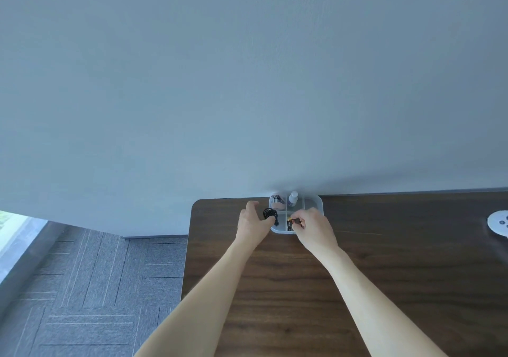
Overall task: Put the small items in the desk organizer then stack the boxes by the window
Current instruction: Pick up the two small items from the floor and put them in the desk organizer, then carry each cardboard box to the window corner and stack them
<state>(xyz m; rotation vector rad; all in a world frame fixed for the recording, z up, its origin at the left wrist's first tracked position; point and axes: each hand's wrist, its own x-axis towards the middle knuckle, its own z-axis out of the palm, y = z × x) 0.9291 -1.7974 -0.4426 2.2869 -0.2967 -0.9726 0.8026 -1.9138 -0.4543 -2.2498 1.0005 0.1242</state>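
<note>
Wooden desk (pixel 384 274), white disc (pixel 498 222), wall behind.

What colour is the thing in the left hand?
Black, a small round item held in the left hand, seen in the head view.

Both forearms are bare to the frame's edge; left hand (pixel 252 223) and right hand (pixel 313 226) seemingly ringless.
</note>
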